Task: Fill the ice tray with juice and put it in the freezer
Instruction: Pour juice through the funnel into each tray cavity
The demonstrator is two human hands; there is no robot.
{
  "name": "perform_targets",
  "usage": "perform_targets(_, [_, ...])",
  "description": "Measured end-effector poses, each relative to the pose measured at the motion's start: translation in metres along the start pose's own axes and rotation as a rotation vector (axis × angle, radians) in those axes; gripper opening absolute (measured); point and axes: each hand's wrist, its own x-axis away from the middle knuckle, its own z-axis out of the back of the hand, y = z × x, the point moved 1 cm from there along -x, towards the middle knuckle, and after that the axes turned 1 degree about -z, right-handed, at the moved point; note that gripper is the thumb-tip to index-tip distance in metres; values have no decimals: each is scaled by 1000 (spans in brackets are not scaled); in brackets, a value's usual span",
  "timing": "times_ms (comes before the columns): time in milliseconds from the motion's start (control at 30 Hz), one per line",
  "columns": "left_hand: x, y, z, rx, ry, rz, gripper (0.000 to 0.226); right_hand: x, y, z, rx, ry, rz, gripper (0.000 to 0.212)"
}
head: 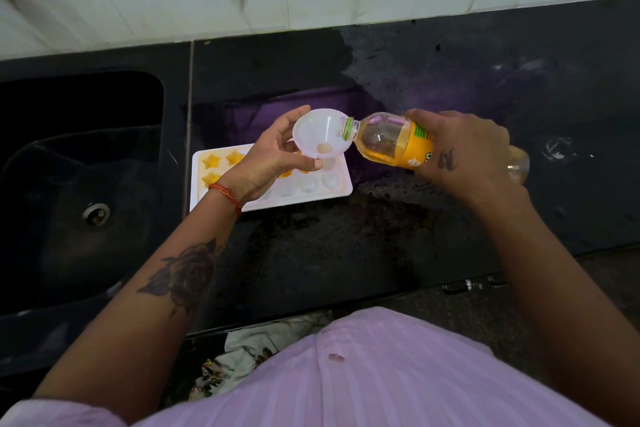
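A dark recessed sink point(83, 163) lies at far left, and just beside it on the black stone counter point(346, 236) rests the white plastic ice tray point(341, 189), its star cells at the left filled orange, its near-right cells seen pale and unfilled. Above the tray's right part a translucent white plastic funnel point(320, 135) is pinched at its rim by the left hand point(268, 156), fingers curled round it. The clear juice bottle with the orange label point(398, 142) is gripped by the right hand point(464, 152), its long axis lying nearly level with the mouth at the funnel's right rim; no stream is discernible.
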Motion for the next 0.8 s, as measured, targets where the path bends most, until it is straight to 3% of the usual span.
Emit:
perform_targets(433, [0,0,-2,-43,-3,29,87,1,2,0,50,22,21,67])
perform_targets(800, [4,4,-1,29,25,-32,83,0,-4,3,-124,-62,-20,82])
